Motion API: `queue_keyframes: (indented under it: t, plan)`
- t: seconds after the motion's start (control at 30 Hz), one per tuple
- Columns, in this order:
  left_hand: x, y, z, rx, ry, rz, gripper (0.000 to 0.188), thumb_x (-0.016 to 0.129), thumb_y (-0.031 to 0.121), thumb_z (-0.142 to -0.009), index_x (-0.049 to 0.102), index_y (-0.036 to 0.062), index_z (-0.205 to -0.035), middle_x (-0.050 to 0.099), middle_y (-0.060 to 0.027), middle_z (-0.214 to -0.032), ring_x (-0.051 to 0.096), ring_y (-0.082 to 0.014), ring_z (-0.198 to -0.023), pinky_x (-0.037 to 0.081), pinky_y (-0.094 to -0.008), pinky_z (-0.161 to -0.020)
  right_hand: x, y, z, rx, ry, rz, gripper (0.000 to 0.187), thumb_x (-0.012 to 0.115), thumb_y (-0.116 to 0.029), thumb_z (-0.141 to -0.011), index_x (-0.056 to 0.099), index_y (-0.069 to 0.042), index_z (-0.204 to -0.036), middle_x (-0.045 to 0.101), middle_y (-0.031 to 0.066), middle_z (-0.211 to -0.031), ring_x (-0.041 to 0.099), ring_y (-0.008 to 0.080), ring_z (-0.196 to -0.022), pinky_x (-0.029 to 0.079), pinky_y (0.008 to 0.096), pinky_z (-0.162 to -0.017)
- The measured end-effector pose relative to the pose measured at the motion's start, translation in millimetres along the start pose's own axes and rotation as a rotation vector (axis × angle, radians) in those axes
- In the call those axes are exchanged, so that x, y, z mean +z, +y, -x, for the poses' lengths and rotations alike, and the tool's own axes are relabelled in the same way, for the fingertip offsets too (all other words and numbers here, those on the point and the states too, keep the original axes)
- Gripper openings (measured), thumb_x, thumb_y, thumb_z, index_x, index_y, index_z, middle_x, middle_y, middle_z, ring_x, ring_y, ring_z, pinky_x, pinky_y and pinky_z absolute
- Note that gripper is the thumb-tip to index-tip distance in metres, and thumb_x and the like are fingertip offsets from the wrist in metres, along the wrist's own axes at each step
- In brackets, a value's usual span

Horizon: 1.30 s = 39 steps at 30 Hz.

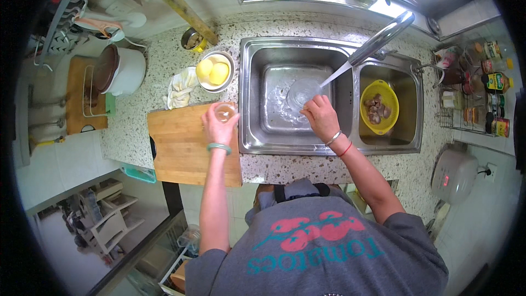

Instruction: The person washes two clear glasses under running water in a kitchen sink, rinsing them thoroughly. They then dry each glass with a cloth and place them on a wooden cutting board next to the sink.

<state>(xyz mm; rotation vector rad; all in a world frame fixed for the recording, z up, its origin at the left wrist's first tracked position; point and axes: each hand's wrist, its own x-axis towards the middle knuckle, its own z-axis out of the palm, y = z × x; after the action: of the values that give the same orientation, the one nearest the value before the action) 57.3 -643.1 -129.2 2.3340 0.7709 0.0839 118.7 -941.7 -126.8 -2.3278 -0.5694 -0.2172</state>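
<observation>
My left hand (219,121) is closed around a small clear cup (225,112) at the far right edge of the wooden cutting board (189,148). Something pale brown shows inside the cup. Over the large sink basin (268,126), my right hand (321,116) pinches the rim of a clear, round, bowl-like vessel (302,94). Water runs from the faucet (382,38) onto that vessel, and splashes show on the basin floor. In the smaller basin to the right sits a yellow colander (392,108) with chunks of meat (377,111) in it.
A bowl (233,68) of yellow peeled produce (212,71), a crumpled cloth (182,87) and a small yellow pot (193,39) stand behind the board. Farther left is a white pot (129,70). A spice rack (474,90) lines the right wall.
</observation>
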Motion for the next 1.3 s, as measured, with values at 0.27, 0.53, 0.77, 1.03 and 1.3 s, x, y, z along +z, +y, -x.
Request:
queue_keyframes:
  t: [0.27,0.53,0.77,1.03,1.3]
  plan:
    - [-42.9,-37.7,-24.7,-0.115,-0.148,-0.252,0.081,0.084,0.031,-0.063,0.046,0.0140,-0.133,0.045,-0.0163,-0.133,0.049,-0.0332,-0.118,0.042,-0.0410,-0.100,2.0,14.1,-3.3,0.331,-0.004,-0.210,0.015,0.072,-0.013,-0.079,0.060,-0.005,-0.080,0.054,0.0078,-0.075,0.053,0.0236,-0.070,0.045,0.0351,-0.063]
    - [9.0,23.6,-8.4,0.440,-0.047,0.046,0.032,0.071,0.014,-0.081,0.065,0.0093,-0.112,0.057,-0.0137,-0.123,0.053,-0.0270,-0.118,0.046,-0.0388,-0.095,-1.7,48.3,-3.3,0.977,-0.054,-0.844,0.021,0.068,-0.028,-0.088,0.061,-0.009,-0.080,0.052,-0.0045,-0.074,0.046,0.0074,-0.059,0.043,0.0235,-0.057]
    - [131.6,99.1,15.7,-0.447,-0.583,0.868,0.050,0.037,0.051,-0.099,0.053,0.0138,-0.128,0.055,-0.0094,-0.121,0.054,-0.0227,-0.109,0.053,-0.0431,-0.081,3.1,67.7,12.4,1.270,-0.171,-1.528,0.024,0.067,-0.035,-0.089,0.056,-0.016,-0.080,0.040,-0.0087,-0.065,0.032,0.0033,-0.051,0.036,0.0213,-0.052]
    - [157.7,66.2,14.4,-0.180,-0.342,0.801,0.051,0.030,0.049,-0.101,0.048,0.0145,-0.134,0.058,-0.0065,-0.117,0.059,-0.0187,-0.098,0.052,-0.0346,-0.076,24.5,67.1,14.2,1.503,-0.057,-1.640,0.034,0.069,-0.044,-0.085,0.055,-0.014,-0.077,0.046,-0.0037,-0.065,0.035,0.0082,-0.050,0.042,0.0246,-0.052]
    - [158.0,84.7,41.4,-0.579,-0.372,1.133,0.072,0.039,0.064,-0.093,0.026,0.0186,-0.148,0.030,-0.0107,-0.149,0.034,-0.0252,-0.132,0.038,-0.0425,-0.102,19.8,33.4,-6.9,0.874,-0.089,-0.615,0.033,0.069,-0.032,-0.086,0.054,-0.006,-0.073,0.049,0.0020,-0.065,0.052,0.0166,-0.059,0.045,0.0340,-0.056]
